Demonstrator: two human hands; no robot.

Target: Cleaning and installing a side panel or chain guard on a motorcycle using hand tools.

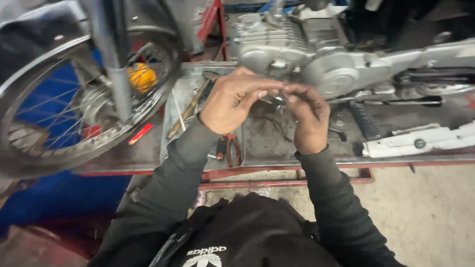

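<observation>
The left hand and right hand meet above the metal lift platform, fingertips pinching a small metal part between them, too blurred to identify. Just behind it sits the motorcycle engine. Red-handled pliers lie on the platform below the left wrist. The spoked front wheel stands at the left.
</observation>
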